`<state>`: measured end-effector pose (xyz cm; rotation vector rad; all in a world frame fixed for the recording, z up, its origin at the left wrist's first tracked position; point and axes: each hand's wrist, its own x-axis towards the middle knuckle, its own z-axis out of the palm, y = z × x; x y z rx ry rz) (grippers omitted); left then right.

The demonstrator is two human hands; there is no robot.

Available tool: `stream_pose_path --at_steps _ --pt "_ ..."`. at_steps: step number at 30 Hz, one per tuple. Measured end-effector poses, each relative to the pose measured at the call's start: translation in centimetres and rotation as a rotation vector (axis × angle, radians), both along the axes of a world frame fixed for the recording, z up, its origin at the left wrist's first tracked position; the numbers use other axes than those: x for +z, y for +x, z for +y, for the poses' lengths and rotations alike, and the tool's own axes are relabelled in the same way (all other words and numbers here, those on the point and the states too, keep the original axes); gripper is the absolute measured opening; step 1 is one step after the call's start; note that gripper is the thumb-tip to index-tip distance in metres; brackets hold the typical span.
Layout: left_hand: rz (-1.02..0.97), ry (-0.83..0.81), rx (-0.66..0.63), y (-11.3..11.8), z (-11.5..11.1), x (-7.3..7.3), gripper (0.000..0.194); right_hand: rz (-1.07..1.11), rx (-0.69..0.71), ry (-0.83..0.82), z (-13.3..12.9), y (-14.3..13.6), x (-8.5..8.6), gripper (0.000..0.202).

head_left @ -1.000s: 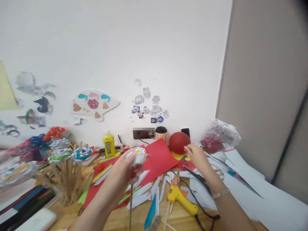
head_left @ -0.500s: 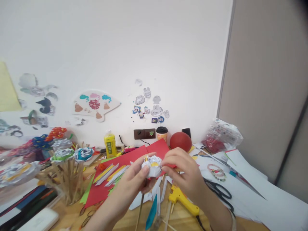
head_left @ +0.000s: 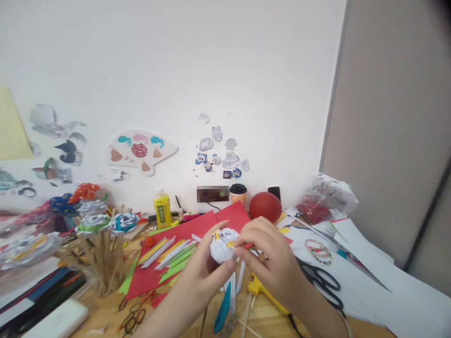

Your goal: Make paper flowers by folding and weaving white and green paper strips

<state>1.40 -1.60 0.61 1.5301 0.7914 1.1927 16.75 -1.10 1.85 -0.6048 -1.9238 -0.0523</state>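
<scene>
A white paper flower (head_left: pixel 222 248) with yellow bits sits in my left hand (head_left: pixel 206 263), whose fingers and thumb curl round it from the left and below. My right hand (head_left: pixel 269 253) pinches at the flower's right edge with thumb and forefinger. A thin stick hangs below the left hand, mostly hidden by it. Under the right hand lies a yellow glue gun (head_left: pixel 264 295). Folded paper strips, yellow-and-white (head_left: pixel 172 253) and green (head_left: pixel 179 264), rest on red paper (head_left: pixel 139 279) left of the hands. A teal strip (head_left: pixel 222 307) lies below them.
Finished paper flowers (head_left: pixel 125 223) and a bundle of wooden sticks (head_left: pixel 105 263) stand at the left. Farther back are a yellow bottle (head_left: pixel 162 209), a lidded cup (head_left: pixel 238 193) and a red balloon (head_left: pixel 265 207). Black scissors (head_left: pixel 322 281) lie on white paper (head_left: pixel 405 281) at the right.
The flower has turned and tilted in my left hand, showing more of its white side. My left thumb has shifted right beneath it. My right hand stays at its edge.
</scene>
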Motion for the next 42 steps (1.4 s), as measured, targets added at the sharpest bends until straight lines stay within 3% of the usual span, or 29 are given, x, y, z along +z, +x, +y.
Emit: stream_pose_path --at_steps 9,13,21,30,36,42 --pt "0.050 0.039 0.134 0.0 0.1 -0.1 0.061 -0.022 0.101 -0.315 -0.4 0.3 0.4 0.010" --pt "0.059 0.086 0.227 0.0 0.1 -0.4 0.062 -0.057 0.064 -0.348 -0.4 0.3 0.2 0.009" --pt "0.048 0.117 0.224 0.0 0.2 -0.3 0.064 -0.357 -0.160 0.130 0.2 0.2 0.1 0.021" --pt "0.033 0.045 0.127 0.3 -0.4 0.0 0.066 -0.317 -0.265 0.354 0.5 0.0 -1.0 0.020" --pt "-0.029 0.034 0.125 0.2 -0.7 0.4 0.066 -0.078 0.001 -0.007 0.0 0.0 -0.1 0.014" --pt "-0.025 0.056 0.167 0.4 -0.4 -0.1 0.070 0.014 0.055 -0.298 -0.1 0.0 0.2 0.007"
